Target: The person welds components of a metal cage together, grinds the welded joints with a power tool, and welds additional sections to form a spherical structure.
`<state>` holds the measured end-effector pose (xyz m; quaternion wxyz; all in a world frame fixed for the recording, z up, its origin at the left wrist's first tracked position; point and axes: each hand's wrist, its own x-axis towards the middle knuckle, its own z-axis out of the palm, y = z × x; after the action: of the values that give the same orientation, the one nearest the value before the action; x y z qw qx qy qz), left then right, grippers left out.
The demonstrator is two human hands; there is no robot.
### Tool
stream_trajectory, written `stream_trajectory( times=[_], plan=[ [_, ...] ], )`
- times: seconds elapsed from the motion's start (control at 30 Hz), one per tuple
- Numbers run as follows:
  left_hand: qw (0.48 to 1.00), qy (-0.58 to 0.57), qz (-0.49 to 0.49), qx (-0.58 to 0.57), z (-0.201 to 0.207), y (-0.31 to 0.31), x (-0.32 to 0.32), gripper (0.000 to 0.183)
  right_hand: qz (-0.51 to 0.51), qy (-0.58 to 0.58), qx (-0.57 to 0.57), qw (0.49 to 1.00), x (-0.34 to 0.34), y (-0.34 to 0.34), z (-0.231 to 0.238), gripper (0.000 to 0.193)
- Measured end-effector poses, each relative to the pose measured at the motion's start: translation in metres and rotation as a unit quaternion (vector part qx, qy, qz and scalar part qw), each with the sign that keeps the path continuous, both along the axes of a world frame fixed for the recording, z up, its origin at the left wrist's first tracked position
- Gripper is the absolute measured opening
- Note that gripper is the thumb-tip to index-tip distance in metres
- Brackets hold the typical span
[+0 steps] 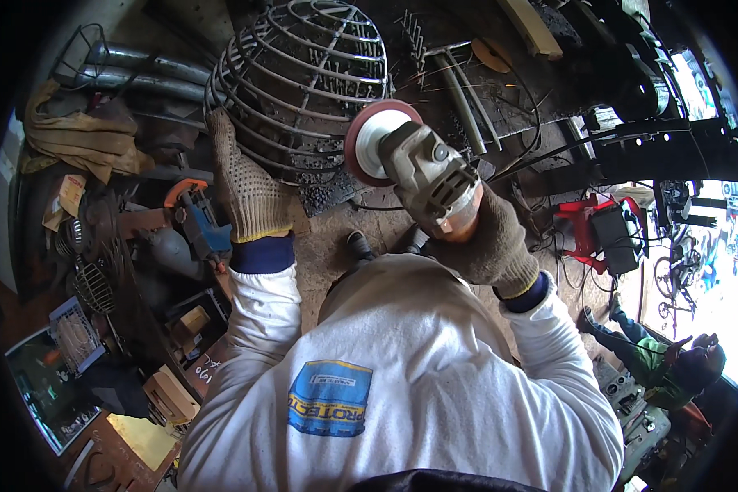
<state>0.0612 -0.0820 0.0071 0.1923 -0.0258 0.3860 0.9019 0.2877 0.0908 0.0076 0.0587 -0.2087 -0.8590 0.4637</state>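
A dome-shaped cage of metal rods [320, 61] lies on the dark work surface in front of me. My left hand [250, 184], in a dotted knit glove, grips its near left rim. My right hand [500, 246], also gloved, is closed around the body of an angle grinder [430, 176]. The grinder's round disc [375, 143], pale in the middle with a reddish-brown edge, overlaps the cage's lower right side in view. Whether the disc touches the rods I cannot tell. Small orange specks show to the right of the cage.
Metal tubes [463, 98] and a loose disc [492, 55] lie right of the cage. A dark cable [541, 156] runs rightward from near the grinder. A blue-and-orange tool [201, 215] is at left. Beyond a red stool [580, 234], another person [668, 365] crouches at right.
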Motion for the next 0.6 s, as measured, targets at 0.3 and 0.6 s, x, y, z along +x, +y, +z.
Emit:
stream_trajectory(
  times=[0.3,0.6],
  plan=[
    [1.000,-0.007,0.018,-0.008,-0.007,0.000,-0.005,0.054,0.025,-0.050,-0.013,0.998,0.003,0.003,0.001,0.083],
    [0.994,-0.024,0.074,-0.075,-0.005,0.001,-0.009,0.057,0.024,-0.061,-0.028,0.997,0.007,0.003,0.004,0.080]
  ],
)
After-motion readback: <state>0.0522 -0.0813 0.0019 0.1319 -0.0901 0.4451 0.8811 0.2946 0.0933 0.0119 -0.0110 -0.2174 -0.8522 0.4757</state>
